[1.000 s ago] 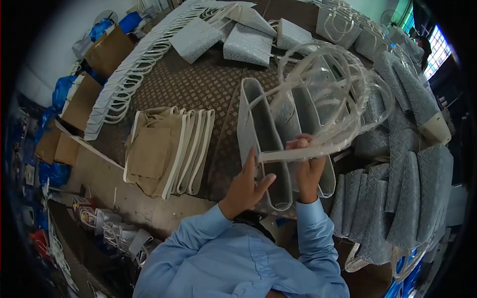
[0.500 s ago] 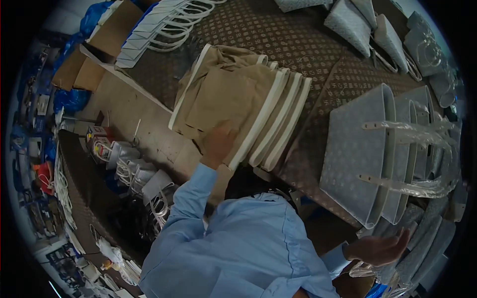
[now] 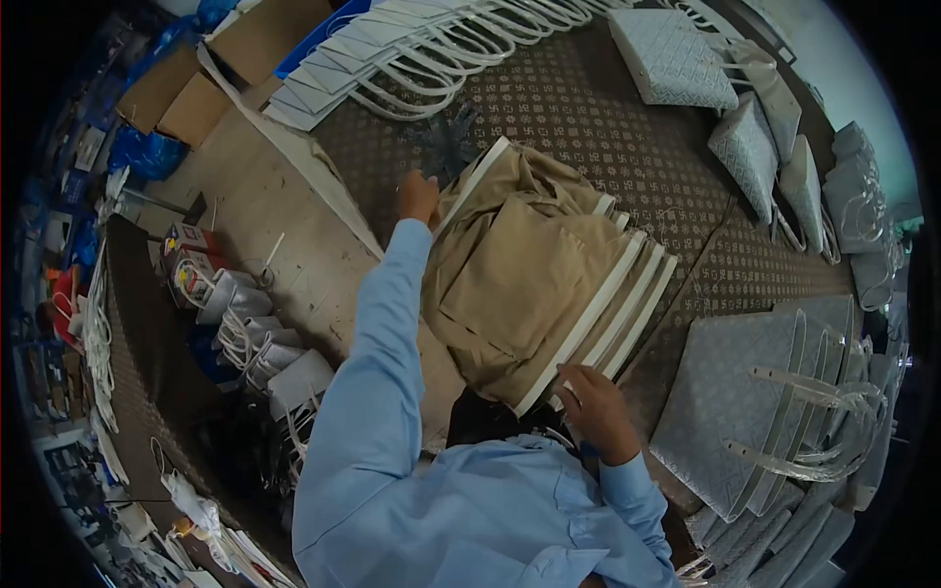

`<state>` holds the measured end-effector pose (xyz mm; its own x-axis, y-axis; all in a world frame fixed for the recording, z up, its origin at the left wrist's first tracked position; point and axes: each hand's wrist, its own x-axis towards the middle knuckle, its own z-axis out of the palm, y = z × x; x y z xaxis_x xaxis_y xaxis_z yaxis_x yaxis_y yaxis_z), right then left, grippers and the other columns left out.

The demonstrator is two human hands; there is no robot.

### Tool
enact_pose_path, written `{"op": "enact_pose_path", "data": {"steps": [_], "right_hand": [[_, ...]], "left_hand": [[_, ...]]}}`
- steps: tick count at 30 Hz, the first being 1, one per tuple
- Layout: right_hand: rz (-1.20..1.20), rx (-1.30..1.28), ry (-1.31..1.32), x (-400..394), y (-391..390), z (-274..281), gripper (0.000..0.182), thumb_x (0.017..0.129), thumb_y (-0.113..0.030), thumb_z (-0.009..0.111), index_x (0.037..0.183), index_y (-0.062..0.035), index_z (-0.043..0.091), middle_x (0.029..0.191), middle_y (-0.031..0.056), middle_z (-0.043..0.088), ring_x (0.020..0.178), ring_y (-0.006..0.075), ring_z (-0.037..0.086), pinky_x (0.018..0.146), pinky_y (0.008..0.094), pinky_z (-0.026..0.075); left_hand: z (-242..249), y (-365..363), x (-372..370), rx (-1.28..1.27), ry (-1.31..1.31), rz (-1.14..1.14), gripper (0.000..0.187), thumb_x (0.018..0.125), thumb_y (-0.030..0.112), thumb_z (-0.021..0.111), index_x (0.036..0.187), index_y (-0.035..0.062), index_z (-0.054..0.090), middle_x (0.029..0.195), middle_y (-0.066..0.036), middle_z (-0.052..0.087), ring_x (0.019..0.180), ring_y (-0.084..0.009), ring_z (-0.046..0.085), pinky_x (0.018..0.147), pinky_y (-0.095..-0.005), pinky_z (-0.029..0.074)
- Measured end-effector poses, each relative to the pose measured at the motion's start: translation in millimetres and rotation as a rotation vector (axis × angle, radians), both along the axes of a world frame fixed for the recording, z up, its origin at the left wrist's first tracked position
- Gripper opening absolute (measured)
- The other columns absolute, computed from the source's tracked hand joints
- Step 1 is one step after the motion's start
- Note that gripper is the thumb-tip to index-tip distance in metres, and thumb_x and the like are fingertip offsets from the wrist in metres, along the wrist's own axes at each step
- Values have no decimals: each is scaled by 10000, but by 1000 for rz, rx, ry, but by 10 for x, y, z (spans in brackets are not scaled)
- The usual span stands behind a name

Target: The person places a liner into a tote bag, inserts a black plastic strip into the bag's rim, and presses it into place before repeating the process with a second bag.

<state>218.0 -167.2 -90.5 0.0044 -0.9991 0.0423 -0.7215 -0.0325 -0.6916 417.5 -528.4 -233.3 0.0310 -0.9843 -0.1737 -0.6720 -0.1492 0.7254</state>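
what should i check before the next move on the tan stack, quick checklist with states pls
1. Left hand at the left edge of the tan stack: ok
2. Right hand at the near end of its white trim: ok
3. Firm grip by both hands: cannot tell
4. Top piece smooth: not ok, it is rumpled
5. Grey bags apart from the stack: ok

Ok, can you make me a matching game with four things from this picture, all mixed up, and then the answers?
Things:
1. Tan cloth pile
2. Grey bags
3. Cardboard boxes
4. Shirt sleeves

Clues:
A. At the picture's upper left
B. Light blue
C. White-edged, between the left hand and right hand
D. At the picture's right, with clear plastic around the handles

Pairs: 1-C, 2-D, 3-A, 4-B
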Motion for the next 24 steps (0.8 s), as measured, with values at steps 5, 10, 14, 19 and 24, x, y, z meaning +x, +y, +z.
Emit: {"op": "enact_pose_path", "data": {"steps": [5,10,14,19,24], "right_hand": [[-176,159,23,-25,160,-107,269,792,-127,629,1032,-12,590,901,167,616,811,335,606,684,386,492],[-334,272,-13,-95,402,-303,253,805,-136,630,1026,-15,607,890,174,629,803,333,618,687,384,499],[-296,209,-182,-92,66,-271,269,839,-142,608,1075,-13,602,941,167,644,847,276,640,727,339,501],[-213,-46,-388,18,-925,-36,367,839,-89,616,1184,0,527,1025,144,634,921,234,632,783,326,496],[-211,-315,-270,221,-1454,270,471,848,-124,625,1268,-15,441,1094,134,595,969,216,603,808,315,488]], "left_hand": [[-268,-831,-234,163,-474,-63,535,769,286,715,1151,-46,539,1193,-209,539,1098,-344,516,919,-437,446],[-203,-1160,18,226,-200,-230,396,748,266,740,961,-46,621,943,-151,645,888,-254,623,786,-348,487],[500,-589,34,30,414,-195,305,823,243,660,911,-41,594,836,-105,649,737,-190,599,663,-339,452],[1398,120,-220,-574,336,-166,328,911,298,528,1028,-9,527,776,-52,645,637,-136,562,594,-321,430],[1846,779,-235,-231,758,-368,267,931,250,500,1009,-1,544,744,-59,635,624,-118,574,569,-291,430]]}}
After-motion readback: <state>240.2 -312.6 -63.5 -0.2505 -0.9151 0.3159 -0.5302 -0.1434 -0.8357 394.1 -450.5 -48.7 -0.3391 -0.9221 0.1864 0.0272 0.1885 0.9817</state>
